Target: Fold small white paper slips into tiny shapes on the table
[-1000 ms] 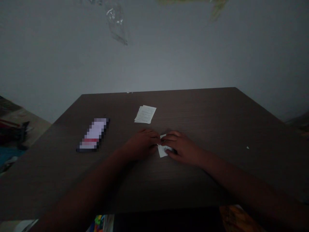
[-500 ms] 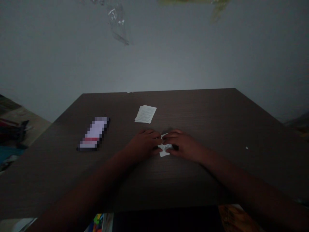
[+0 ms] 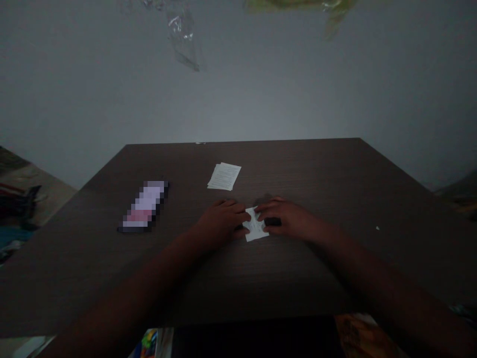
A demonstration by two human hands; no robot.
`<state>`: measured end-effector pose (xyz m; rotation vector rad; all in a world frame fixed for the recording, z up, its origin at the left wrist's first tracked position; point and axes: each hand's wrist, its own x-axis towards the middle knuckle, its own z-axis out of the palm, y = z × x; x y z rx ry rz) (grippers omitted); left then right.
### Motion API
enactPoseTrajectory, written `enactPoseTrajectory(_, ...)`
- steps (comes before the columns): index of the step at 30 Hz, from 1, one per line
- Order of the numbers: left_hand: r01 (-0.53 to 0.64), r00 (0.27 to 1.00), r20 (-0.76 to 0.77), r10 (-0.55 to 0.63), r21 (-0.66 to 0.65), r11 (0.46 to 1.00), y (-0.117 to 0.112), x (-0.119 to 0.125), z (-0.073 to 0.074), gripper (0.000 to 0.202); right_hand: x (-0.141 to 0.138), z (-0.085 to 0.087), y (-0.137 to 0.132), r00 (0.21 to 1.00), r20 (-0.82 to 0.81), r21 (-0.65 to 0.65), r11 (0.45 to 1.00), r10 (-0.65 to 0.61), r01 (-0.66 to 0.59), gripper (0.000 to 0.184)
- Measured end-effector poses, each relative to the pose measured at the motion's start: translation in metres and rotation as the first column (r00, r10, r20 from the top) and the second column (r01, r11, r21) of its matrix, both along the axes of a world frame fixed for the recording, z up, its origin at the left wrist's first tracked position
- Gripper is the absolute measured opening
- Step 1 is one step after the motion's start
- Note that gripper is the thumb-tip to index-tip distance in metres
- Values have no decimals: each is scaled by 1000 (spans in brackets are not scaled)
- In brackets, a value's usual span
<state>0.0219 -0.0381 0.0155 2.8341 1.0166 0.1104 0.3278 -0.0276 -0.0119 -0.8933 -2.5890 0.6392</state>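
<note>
The paper slip (image 3: 256,229) is located on the table (image 3: 298,169), near the middle, between the two hands. It lies roughly flat, with faint print on its upper face; its near edge is exposed, and fingers partly cover both sides.

The left hand (image 3: 223,220) rests at the slip's left side. Its fingers lie close together, its thumb is set apart from the forefinger, and the tips touch the paper. The right hand (image 3: 285,218) is placed at the opposite side, thumb apart from the fingers with a dark gap between, tips at the slip's right margin. The pressure applied by either hand cannot be determined.

Beyond the left hand lies a stack of printed slips (image 3: 224,177), its sheets slightly misaligned. Farther left, a phone (image 3: 144,205) lies flat, its lit screen pixelated. A small white scrap (image 3: 377,227) is positioned well to the right of the right hand.

The table's far edge faces a grey wall (image 3: 276,84), which carries clear plastic (image 3: 183,42) and a yellowish strip (image 3: 290,5) higher up.
</note>
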Motion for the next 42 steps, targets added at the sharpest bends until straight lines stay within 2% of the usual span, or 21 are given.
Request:
enactPoseTrajectory(3,-5,1000,18,6,-23,1000,-1,0,1,24,1,-1,0,1000,0,17,1000,7,-7,31)
enactPoseTrajectory(10,-64,998,0,64,-38,997,-9,7,1,27,5,-1,-2,999,-16,19,999,37,-37,35)
enactPoseTrajectory(15,-74,997,0,74,-36,997,-9,9,0,24,5,-2,1,1000,2,10,1000,27,-27,25)
enactPoseTrajectory(20,-61,998,-37,59,-44,997,-8,10,2,29,-5,-7,1,999,-6,48,998,-45,45,16)
enactPoseTrajectory(28,-92,993,-81,90,-32,995,-9,13,3,30,-15,-15,12,976,-36,78,973,-214,216,18)
enactPoseTrajectory(36,-88,994,-63,88,-9,996,-8,14,4,26,-23,-27,26,953,-65,144,942,-297,303,16)
enactPoseTrajectory(42,-113,991,-74,110,-47,992,-9,15,5,34,-26,-27,28,952,-28,140,942,-304,305,16)
